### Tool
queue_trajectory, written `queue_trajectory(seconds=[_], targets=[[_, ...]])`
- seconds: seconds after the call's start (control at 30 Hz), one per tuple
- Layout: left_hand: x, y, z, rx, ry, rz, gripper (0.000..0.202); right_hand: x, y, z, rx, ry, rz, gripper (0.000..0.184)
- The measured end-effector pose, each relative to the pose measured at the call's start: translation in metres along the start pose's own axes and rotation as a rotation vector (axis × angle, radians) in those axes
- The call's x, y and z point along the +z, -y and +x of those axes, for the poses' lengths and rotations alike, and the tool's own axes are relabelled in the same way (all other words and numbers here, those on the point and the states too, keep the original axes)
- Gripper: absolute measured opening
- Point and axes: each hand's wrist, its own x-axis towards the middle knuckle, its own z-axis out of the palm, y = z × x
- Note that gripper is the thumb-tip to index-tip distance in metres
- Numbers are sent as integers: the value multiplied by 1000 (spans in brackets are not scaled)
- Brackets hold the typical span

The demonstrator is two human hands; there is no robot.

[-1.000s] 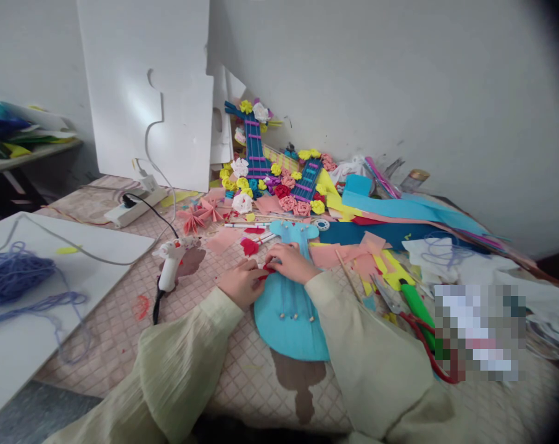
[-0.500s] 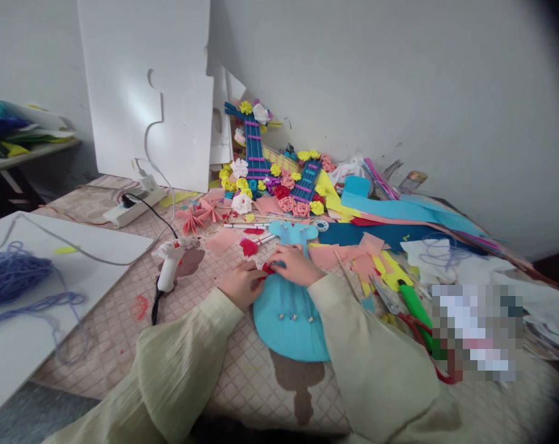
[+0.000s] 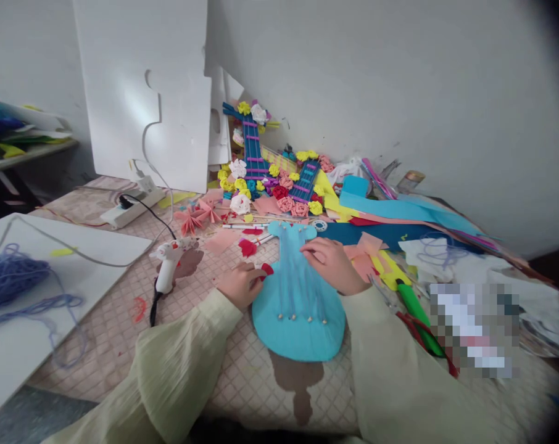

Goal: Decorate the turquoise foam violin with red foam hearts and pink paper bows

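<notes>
Light-blue instrument-shaped cutout (image 3: 298,339) lies flat on the patterned bench (image 3: 122,271), rounded body toward the wearer, narrow neck pointing away. Pale threads (image 3: 286,290) run lengthwise along it; four small pale knobs (image 3: 310,319) mark their near ends.

Left hand (image 3: 240,283): thumb and fingers pinch a small red piece (image 3: 267,269) at the cutout's left edge, where body meets neck. Right hand (image 3: 332,264): over the right side of the neck, fingertips drawn together; whether they grasp anything or touch the threads, cannot tell.

Beyond the left hand, beside the neck: a red paper flower (image 3: 247,248). Farther left, a white glue gun (image 3: 168,271), its black cord running near a power strip (image 3: 134,209). Far left, blue-violet yarn (image 3: 11,277) on a white board (image 3: 11,364).

Right of the cutout: red-handled scissors (image 3: 411,320), touching or just beside a green object (image 3: 413,302); contact unclear. Behind, against the wall: a dark-blue fretted neck (image 3: 252,145) among paper roses (image 3: 286,203).
</notes>
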Motion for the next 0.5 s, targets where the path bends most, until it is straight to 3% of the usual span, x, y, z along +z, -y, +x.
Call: queue_trajectory(seconds=[0.2, 0.5], targets=[[-2, -2, 2, -2, 11, 3, 30, 0, -16, -30, 3, -58, 72, 13], [-5, -9, 8, -45, -2, 57, 29, 9, -15, -40, -48, -181, 192, 17]])
